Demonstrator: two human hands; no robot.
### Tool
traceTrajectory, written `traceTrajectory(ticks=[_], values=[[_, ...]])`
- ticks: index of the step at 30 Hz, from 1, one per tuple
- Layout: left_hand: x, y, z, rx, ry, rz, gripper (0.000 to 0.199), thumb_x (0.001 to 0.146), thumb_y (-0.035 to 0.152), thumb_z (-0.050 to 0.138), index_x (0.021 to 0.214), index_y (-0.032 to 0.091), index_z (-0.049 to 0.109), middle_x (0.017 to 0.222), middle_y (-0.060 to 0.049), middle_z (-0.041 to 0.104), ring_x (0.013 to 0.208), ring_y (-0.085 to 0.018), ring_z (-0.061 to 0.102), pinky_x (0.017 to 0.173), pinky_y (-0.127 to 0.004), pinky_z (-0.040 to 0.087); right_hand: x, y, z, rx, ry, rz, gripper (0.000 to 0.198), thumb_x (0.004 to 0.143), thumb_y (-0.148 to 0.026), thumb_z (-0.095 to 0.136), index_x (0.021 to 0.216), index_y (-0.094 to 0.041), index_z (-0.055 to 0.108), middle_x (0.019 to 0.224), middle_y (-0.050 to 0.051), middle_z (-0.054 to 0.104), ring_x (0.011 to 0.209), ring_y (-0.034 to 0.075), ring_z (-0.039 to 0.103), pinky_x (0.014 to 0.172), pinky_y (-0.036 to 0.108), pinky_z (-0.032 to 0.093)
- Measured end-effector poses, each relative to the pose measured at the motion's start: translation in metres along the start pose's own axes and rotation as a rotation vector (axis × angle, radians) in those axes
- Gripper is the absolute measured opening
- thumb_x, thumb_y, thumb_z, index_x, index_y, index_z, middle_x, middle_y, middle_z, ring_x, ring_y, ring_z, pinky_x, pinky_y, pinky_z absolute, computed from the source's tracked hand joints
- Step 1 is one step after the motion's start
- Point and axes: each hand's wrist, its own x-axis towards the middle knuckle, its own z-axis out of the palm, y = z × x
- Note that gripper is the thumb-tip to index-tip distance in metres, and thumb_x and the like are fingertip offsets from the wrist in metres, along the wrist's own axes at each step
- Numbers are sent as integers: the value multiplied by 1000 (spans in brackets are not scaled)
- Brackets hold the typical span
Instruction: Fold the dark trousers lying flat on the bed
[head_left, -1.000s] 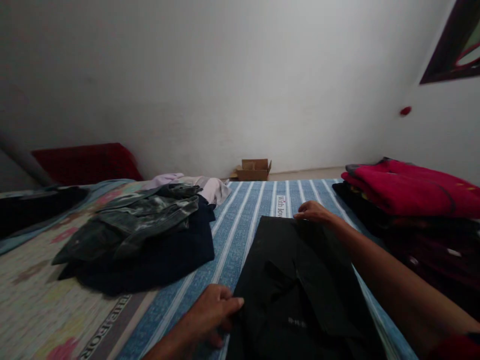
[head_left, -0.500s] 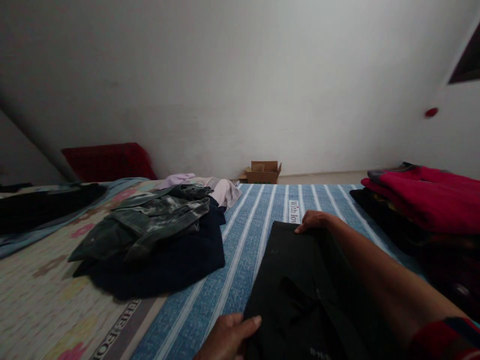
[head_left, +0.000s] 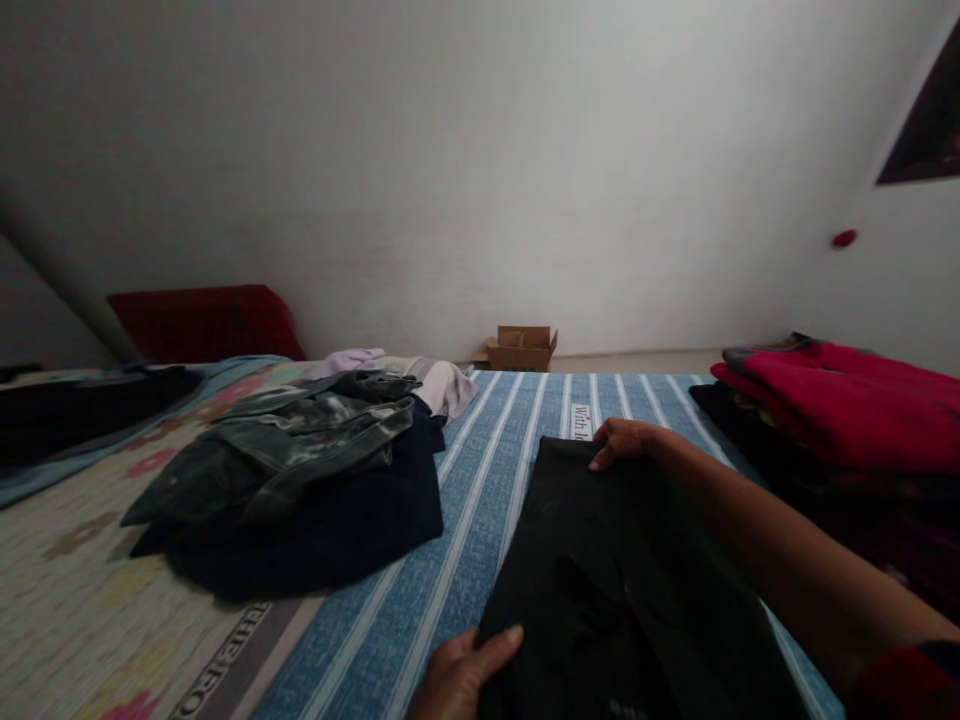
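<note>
In the head view, our left hand (head_left: 466, 672) has its grip closed on the left edge of a black garment (head_left: 559, 560); our right hand (head_left: 626, 443) pinches its far edge. It lies on the blue striped bedding (head_left: 480, 470), between two clothing piles (head_left: 300, 530).

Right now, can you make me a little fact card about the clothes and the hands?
Left hand: holds the near left edge of a black garment
Right hand: holds its far edge
Underneath: blue striped sheet
Left side: grey-green garment on a navy one
Right side: red garment on dark clothes
Far back: cardboard box
</note>
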Motion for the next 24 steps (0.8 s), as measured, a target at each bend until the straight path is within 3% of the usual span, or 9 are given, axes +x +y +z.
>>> traceTrajectory(ticks=[3,7,11,14,18,20,22,24], values=[[3,6,2,-32,-111,-10,43,57,33,73,98,21,64,103,-11,68,106,-32,58,93,-47,43,-10,-8,1,-8,54,-29,25,52,-33,75,70,-17,68,69,2,67,69,20,62,56,25,43],[0,15,6,-62,-148,-38,42,54,26,74,95,20,65,93,-11,71,95,-33,63,82,-46,49,-36,-21,-5,-15,180,-70,25,52,-31,75,70,-17,67,67,0,66,69,19,60,56,24,41],[-12,49,3,-48,-208,3,40,55,25,74,92,17,65,90,-9,71,85,-29,66,78,-41,51,-79,-34,-15,7,358,-67,26,58,-34,73,75,-17,65,69,1,66,65,18,59,53,24,41],[-20,103,-11,129,-262,26,38,52,25,76,87,14,66,88,-10,71,78,-27,66,72,-36,52,-121,-43,-15,145,495,-25,26,64,-37,70,79,-17,64,72,5,67,63,19,61,51,26,44],[-18,207,-19,562,-276,210,28,55,11,71,83,9,68,77,-7,70,69,-24,66,60,-30,51,-173,-52,6,677,638,4,29,59,-35,74,81,-18,65,76,9,69,65,25,65,52,31,51],[-12,258,-4,917,-208,309,19,61,1,60,78,5,67,65,-3,66,63,-20,65,54,-26,46,-191,-51,30,886,695,7,31,59,-33,74,85,-19,65,81,10,70,69,27,66,56,33,54],[1,293,28,988,-195,328,19,64,-3,52,73,3,67,65,-3,66,67,-22,66,54,-27,45,-200,-43,63,1059,736,50,34,59,-35,74,88,-19,65,86,11,70,75,28,67,61,35,56],[21,306,71,1019,-163,355,15,59,-8,53,64,1,64,66,-5,67,76,-25,65,57,-28,45,-202,-27,104,1234,735,100,42,59,-42,73,92,-19,63,92,11,70,82,30,67,70,37,56]])
